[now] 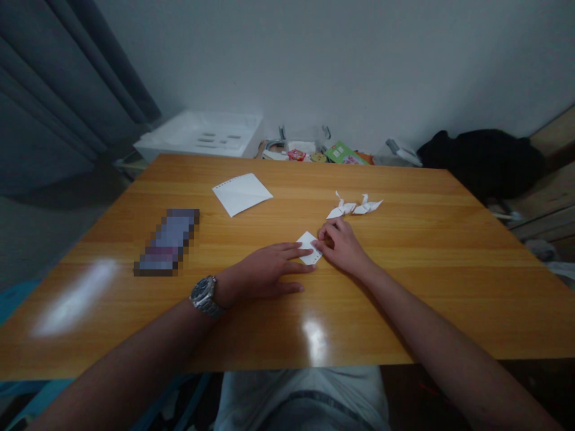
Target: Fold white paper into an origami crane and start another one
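A small folded white paper (306,240), diamond-shaped with punched holes along one edge, lies on the wooden table (381,311). My left hand (267,269) rests flat with its fingers stretched and spread, some fingertips pressing on the paper. At the paper's right corner, my right hand (342,244) has its fingers curled and its thumb against the edge. Just beyond the right hand stand two white folded paper cranes, a left crane (342,208) and a right crane (366,207). A larger unfolded sheet (242,194) with punched holes lies farther back on the left.
A blurred-out phone-like object (167,242) lies on the table's left side. Behind the table are a white foam box (202,133), a clear container with small packets (309,151) and a black bag (485,158). A grey curtain (58,90) hangs at the left.
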A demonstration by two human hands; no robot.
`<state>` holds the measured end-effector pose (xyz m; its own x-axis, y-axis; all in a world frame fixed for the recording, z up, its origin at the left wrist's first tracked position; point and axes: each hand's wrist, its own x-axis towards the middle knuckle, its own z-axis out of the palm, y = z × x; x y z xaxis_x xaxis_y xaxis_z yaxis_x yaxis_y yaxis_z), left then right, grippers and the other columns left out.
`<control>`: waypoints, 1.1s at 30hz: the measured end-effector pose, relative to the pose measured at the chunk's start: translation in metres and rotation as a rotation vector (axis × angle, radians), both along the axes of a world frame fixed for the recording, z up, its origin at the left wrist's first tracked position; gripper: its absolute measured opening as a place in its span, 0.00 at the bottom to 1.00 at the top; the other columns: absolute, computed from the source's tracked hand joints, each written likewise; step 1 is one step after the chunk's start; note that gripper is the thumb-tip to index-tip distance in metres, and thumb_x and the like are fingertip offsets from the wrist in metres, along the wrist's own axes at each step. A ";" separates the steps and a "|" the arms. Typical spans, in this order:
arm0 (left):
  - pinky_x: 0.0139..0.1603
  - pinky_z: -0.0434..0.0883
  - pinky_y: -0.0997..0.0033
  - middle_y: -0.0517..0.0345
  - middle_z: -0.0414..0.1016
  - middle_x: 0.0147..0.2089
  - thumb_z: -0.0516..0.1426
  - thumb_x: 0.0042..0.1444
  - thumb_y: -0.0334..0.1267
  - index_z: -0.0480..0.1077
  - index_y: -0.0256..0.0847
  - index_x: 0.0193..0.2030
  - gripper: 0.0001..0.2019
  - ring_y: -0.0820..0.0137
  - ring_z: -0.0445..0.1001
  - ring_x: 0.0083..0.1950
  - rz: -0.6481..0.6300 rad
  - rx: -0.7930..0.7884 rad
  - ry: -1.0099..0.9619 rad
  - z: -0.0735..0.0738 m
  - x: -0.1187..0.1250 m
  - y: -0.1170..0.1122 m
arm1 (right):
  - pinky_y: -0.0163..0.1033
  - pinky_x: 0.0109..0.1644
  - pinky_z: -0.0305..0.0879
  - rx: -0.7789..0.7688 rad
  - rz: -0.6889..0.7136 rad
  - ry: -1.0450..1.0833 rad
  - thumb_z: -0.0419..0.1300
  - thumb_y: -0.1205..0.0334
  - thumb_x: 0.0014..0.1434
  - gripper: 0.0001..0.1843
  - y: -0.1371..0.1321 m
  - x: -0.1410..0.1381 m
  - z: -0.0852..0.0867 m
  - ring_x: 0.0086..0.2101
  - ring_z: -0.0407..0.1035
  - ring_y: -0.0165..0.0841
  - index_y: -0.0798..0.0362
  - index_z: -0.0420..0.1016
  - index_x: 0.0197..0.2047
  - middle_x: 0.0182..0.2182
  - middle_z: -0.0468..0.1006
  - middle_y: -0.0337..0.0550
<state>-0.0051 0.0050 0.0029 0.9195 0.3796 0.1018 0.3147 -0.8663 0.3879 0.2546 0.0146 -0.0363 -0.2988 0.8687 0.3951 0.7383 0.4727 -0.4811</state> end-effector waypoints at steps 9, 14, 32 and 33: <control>0.74 0.57 0.52 0.52 0.58 0.74 0.55 0.67 0.52 0.68 0.48 0.66 0.24 0.55 0.57 0.75 0.004 -0.013 0.031 0.002 0.001 0.000 | 0.50 0.50 0.65 0.001 -0.048 -0.026 0.61 0.61 0.65 0.05 0.002 -0.002 -0.002 0.43 0.66 0.43 0.50 0.71 0.36 0.40 0.69 0.48; 0.74 0.57 0.52 0.52 0.59 0.74 0.57 0.67 0.51 0.65 0.48 0.68 0.26 0.56 0.57 0.75 0.012 -0.033 0.014 0.000 0.001 -0.001 | 0.50 0.50 0.65 0.006 -0.059 -0.034 0.60 0.61 0.65 0.05 0.003 -0.003 -0.004 0.43 0.66 0.44 0.51 0.71 0.35 0.40 0.70 0.48; 0.73 0.58 0.54 0.48 0.61 0.73 0.57 0.66 0.52 0.63 0.44 0.70 0.28 0.57 0.58 0.74 0.028 -0.008 -0.011 0.000 0.001 -0.002 | 0.51 0.53 0.66 -0.063 0.048 -0.023 0.63 0.60 0.63 0.05 -0.001 0.004 0.004 0.45 0.66 0.43 0.50 0.70 0.38 0.43 0.68 0.47; 0.73 0.58 0.54 0.48 0.61 0.73 0.57 0.66 0.52 0.63 0.44 0.69 0.28 0.57 0.58 0.74 0.024 -0.008 -0.014 0.000 0.001 -0.002 | 0.51 0.53 0.66 -0.069 0.046 -0.023 0.63 0.60 0.63 0.05 -0.001 0.003 0.004 0.45 0.66 0.43 0.50 0.71 0.38 0.43 0.68 0.47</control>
